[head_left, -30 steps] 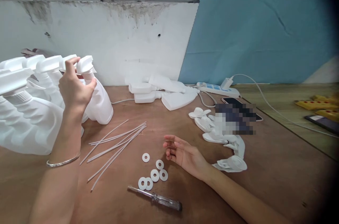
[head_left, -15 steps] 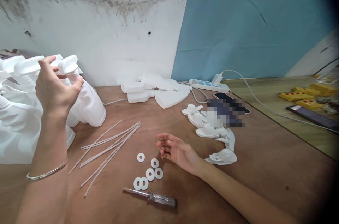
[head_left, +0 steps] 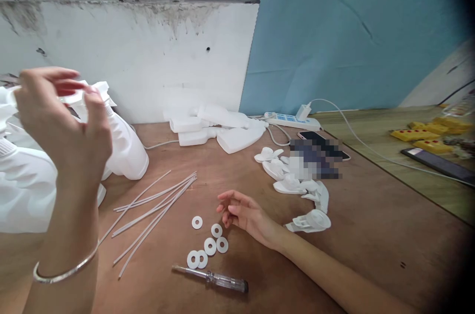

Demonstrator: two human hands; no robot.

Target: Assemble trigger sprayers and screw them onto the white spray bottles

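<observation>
My left hand (head_left: 63,121), slightly blurred, is raised at the left in front of white spray bottles (head_left: 128,141). Its fingers are bent but apart from the thumb, and nothing shows between them. My right hand (head_left: 247,215) hovers or rests over the brown tabletop with loosely curled fingers and holds nothing. Just left of it lie several white ring washers (head_left: 210,246). A screwdriver (head_left: 222,280) with a clear handle lies below the washers. Several thin white tubes (head_left: 156,212) are spread between the two hands.
White plastic trigger-head parts (head_left: 291,183) lie right of my right hand. White empty-looking bottles (head_left: 241,138) lie on their sides near the wall. A power strip (head_left: 293,120) with a plugged-in cable, a phone (head_left: 326,145) and yellow pieces (head_left: 415,134) are farther right.
My left hand has let go of the nearest spray bottle's top and moved left and toward me. My right hand has barely shifted.
</observation>
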